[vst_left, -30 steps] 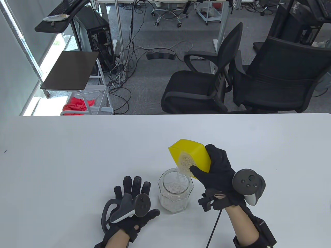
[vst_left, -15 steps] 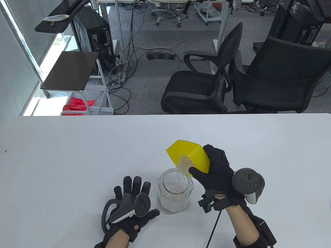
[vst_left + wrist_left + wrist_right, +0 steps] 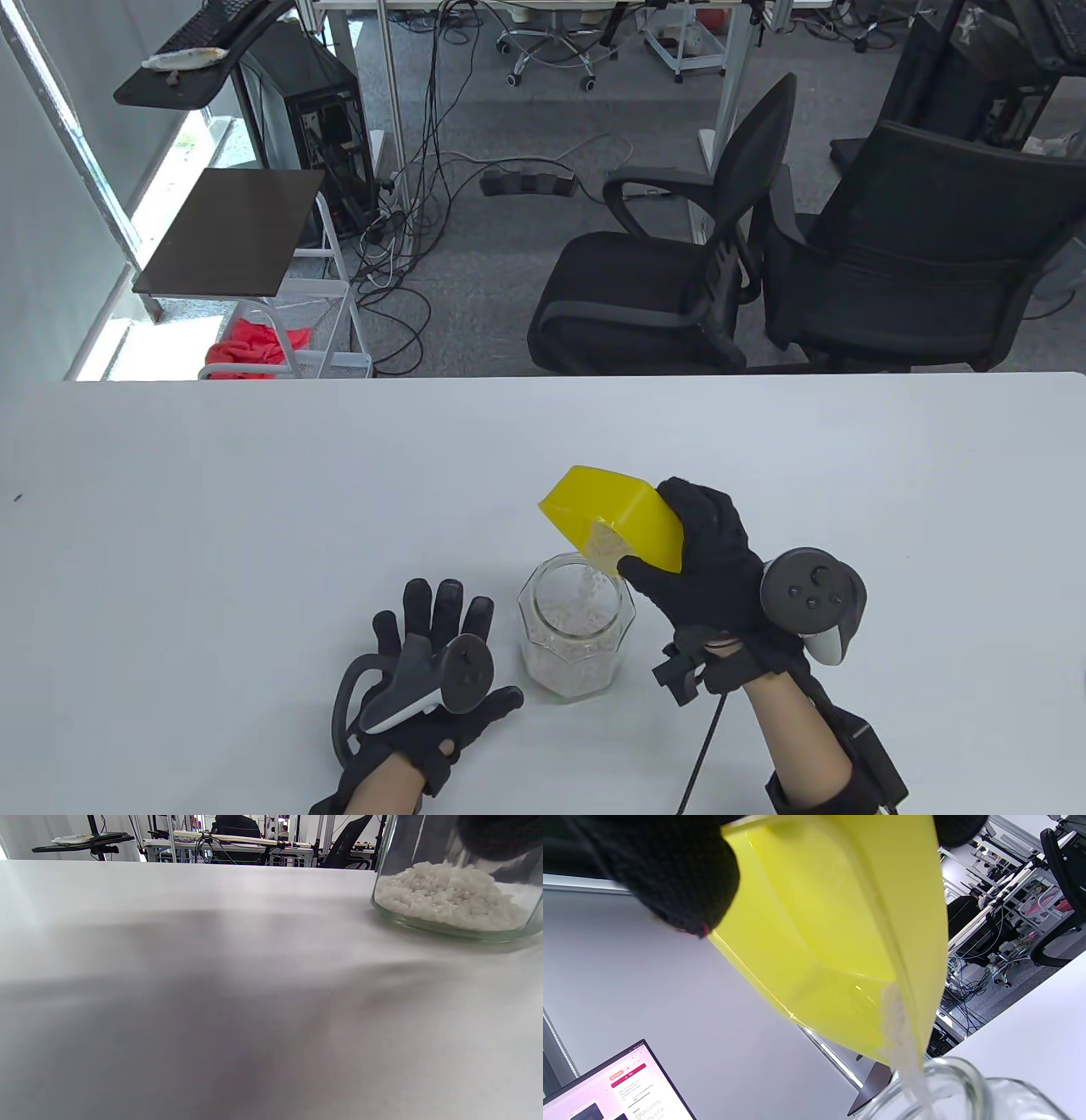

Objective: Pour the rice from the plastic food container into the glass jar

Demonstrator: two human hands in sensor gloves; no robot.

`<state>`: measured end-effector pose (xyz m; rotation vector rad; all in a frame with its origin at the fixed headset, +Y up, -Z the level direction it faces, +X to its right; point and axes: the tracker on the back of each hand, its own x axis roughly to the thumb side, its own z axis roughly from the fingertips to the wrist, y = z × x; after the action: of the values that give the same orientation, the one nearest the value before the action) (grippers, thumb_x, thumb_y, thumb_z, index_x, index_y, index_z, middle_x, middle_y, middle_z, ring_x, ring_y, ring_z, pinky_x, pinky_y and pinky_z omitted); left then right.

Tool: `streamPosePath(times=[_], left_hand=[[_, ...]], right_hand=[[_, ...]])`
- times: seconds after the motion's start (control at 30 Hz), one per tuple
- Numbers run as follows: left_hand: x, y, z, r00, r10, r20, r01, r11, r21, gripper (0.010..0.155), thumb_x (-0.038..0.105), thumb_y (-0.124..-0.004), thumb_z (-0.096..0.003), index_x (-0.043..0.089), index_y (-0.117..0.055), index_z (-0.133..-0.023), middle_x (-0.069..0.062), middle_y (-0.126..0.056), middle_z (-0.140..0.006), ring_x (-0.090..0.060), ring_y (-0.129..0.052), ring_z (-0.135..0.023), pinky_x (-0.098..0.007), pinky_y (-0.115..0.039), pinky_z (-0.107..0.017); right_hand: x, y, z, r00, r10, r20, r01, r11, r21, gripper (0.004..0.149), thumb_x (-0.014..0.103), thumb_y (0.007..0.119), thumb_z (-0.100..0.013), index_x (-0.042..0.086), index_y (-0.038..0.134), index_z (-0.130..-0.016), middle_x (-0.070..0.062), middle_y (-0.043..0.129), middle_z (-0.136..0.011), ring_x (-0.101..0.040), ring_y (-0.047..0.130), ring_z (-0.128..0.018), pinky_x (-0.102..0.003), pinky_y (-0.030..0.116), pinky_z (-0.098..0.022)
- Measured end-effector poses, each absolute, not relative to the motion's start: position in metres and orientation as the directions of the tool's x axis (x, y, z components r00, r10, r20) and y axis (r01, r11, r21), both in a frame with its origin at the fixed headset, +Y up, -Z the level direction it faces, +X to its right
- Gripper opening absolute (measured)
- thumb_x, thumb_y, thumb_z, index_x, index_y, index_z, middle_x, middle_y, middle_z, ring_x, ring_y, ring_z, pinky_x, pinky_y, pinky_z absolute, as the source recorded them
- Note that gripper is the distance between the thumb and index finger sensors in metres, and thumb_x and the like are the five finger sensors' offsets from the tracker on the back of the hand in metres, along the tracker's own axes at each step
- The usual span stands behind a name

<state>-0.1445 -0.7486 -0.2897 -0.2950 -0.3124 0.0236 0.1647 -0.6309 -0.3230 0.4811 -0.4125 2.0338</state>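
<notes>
Right hand grips the tilted yellow plastic food container, funnelling rice off its corner into the glass jar; left hand rests flat, fingers spread, on the tabletop.

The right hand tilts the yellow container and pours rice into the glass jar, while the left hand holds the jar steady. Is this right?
Not fully. In the table view the left hand lies flat on the table beside the glass jar, not holding it. The right hand does pour rice from the yellow container.
</notes>
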Motion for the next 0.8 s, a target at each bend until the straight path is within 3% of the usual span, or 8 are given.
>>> streamPosePath(times=[0.8], left_hand=[[-0.1448,-0.7485,-0.2898,0.953,0.068,0.297,0.021,0.957,-0.289,0.1,0.082,-0.053,-0.0515,0.024,-0.005,-0.118,-0.014,0.012,-0.11,-0.051,0.016,-0.098,-0.074,-0.011,-0.065]], right_hand=[[0.155,-0.6287,-0.3226,-0.417,0.713,0.564,-0.856,-0.517,0.02,0.082,0.028,0.097,-0.035,0.02,0.051,-0.102,-0.011,0.045,-0.103,-0.043,0.052,-0.09,-0.066,0.044,-0.067]])
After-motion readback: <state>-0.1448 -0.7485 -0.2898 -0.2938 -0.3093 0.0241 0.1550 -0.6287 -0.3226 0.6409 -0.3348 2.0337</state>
